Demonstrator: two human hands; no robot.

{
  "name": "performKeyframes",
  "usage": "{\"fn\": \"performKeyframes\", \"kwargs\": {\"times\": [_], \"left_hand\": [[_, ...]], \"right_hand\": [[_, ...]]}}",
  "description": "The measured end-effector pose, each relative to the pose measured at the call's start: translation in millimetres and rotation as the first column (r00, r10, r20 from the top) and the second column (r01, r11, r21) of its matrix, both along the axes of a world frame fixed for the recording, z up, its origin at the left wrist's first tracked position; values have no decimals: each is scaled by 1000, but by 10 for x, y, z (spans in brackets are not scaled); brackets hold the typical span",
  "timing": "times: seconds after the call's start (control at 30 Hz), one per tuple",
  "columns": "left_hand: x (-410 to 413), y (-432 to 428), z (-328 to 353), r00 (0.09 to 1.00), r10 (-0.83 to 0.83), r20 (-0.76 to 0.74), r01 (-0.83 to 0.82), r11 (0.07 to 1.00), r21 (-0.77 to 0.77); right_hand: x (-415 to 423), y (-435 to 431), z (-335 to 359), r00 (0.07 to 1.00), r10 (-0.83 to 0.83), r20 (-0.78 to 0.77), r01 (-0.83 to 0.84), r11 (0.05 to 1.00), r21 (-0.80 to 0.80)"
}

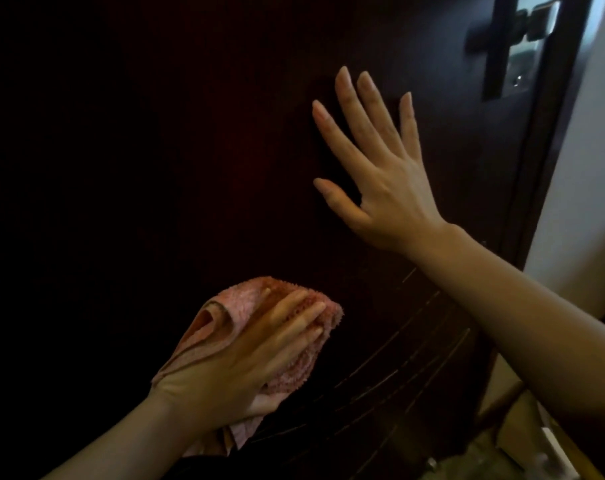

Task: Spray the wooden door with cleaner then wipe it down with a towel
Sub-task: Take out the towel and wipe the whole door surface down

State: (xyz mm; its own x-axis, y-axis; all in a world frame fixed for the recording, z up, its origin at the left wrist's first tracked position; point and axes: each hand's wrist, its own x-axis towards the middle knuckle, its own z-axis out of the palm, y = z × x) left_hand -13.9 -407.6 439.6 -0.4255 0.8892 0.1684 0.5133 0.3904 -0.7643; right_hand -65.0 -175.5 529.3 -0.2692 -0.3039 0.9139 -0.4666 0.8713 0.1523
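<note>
I press a towel (207,323) to the door (155,168), lower centre.
Left hand (238,368) lies on it, fingers flat; right hand (380,188) rests above, fingers spread.

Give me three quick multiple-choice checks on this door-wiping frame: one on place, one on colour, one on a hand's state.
1. Where is the towel?
A. Under the left hand, against the door
B. Hung on a hook
C. Lying on the floor

2. What colour is the towel?
A. Blue
B. Pink
C. White

3. How is the right hand?
A. Clenched in a fist
B. Gripping a spray bottle
C. Open, fingers spread

Answers:
1 A: the left hand presses it on the lower part of the door.
2 B: its fluffy pile shows pink.
3 C: its fingers are straight and spread, holding nothing.
</note>
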Motion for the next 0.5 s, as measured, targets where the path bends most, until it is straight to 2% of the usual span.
{"fn": "performKeyframes", "kwargs": {"times": [0.23, 0.33, 0.43, 0.5], "left_hand": [[-73, 30, -13, 997, -50, 58, 49, 999, 23], [-181, 222, -78, 992, -40, 117, 44, 999, -30], [-319, 634, -104, 998, -53, 15, 55, 992, -115], [-384, 856, -129, 998, -55, -26, 53, 995, -84]], "right_hand": [[-78, 163, 42, 1000, 19, -9, -19, 999, 26], [-112, 216, 232, 999, 24, -24, -24, 999, -25], [-215, 283, 493, 993, 12, -117, -9, 1000, 21], [-276, 318, 525, 984, 20, -175, -8, 998, 66]]}}
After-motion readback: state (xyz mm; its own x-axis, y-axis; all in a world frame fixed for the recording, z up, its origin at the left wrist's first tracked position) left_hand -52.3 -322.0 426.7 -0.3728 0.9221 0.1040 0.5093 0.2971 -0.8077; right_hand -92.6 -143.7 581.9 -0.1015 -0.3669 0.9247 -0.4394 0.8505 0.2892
